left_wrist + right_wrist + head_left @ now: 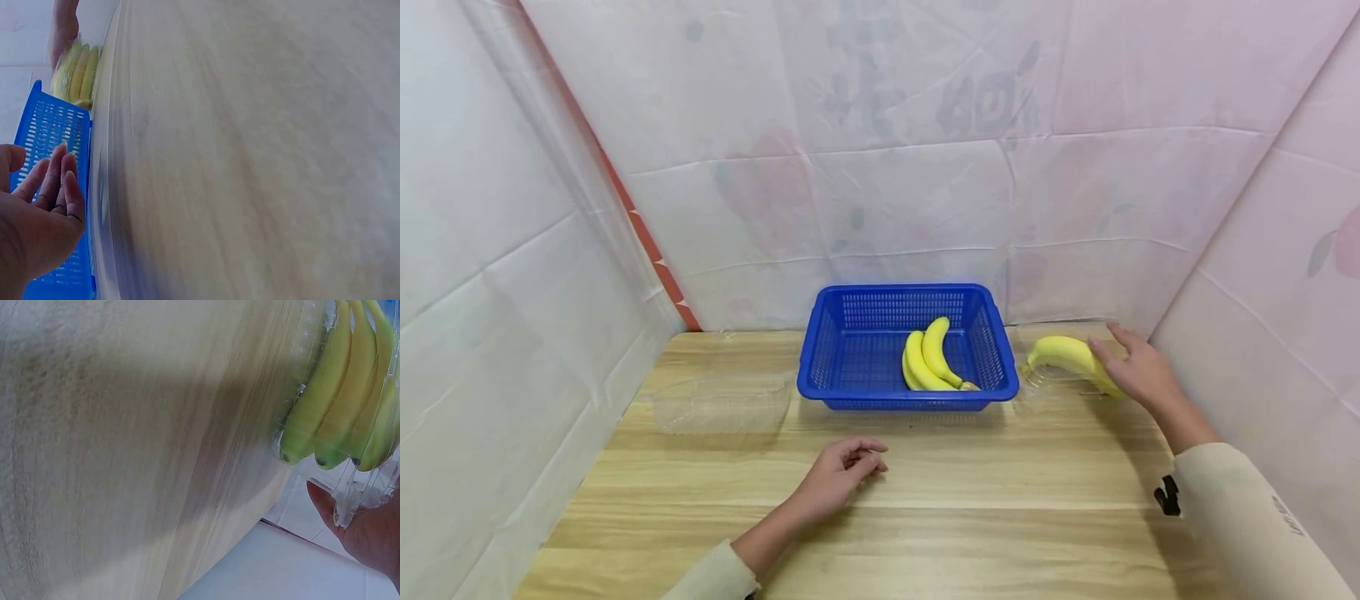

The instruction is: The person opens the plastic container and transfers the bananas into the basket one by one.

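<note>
My right hand [1138,371] is at the right end of a transparent plastic box [347,503] holding several yellow bananas [1067,354]. Two of its digits look extended over the bananas in the head view; the other fingers are hidden. From the right wrist, the bananas lie side by side under the plastic, their tips toward the hand. My left hand [838,475] hovers over the table in front of a blue plastic basket [906,395], its fingers loosely bent around nothing. A small bunch of bananas [928,362] lies in the basket's right half.
Another transparent plastic box [722,408] stands left of the basket on the wood-grain table [925,533]. Pale printed sheeting [910,208] hangs behind the table and along both sides. A red strip [647,237] runs down the back left corner.
</note>
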The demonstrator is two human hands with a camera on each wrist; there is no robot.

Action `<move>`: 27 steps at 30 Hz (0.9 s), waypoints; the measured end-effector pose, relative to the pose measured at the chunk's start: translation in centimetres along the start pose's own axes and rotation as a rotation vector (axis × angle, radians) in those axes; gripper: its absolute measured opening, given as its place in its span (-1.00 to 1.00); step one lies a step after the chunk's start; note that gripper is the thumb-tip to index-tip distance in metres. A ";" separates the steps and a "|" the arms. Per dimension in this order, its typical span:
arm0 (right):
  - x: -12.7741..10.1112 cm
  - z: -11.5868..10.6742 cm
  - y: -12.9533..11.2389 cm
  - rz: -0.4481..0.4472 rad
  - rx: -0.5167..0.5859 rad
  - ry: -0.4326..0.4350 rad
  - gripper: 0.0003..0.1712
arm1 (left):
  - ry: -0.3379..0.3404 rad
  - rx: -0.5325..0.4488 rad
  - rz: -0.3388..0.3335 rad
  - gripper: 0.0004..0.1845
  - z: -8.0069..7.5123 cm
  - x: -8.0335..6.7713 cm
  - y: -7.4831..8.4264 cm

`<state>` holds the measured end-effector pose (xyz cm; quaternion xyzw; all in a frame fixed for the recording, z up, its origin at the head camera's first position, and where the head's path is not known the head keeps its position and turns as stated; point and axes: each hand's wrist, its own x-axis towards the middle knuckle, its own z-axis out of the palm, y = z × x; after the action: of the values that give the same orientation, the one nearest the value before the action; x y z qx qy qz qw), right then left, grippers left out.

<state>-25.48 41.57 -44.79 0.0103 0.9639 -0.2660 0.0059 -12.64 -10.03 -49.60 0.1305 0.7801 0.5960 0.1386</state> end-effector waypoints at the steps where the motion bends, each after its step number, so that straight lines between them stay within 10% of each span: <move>1: 0.0 0.0 0.0 0.000 0.000 -0.005 -0.01 | -0.002 -0.006 0.002 -0.69 0.1 0.1 0.1; 13: -1.3 0.1 0.1 0.002 -0.001 -0.001 -0.03 | -0.001 0.040 0.030 -0.71 3.2 2.2 0.6; 27: -4.5 0.9 0.6 -0.013 0.000 0.057 -0.04 | -0.090 0.159 -0.044 -0.38 11.7 8.3 4.3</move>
<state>-20.93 41.48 -45.81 0.0115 0.9637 -0.2656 -0.0232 -15.81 4.54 -48.86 0.1504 0.8206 0.5226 0.1758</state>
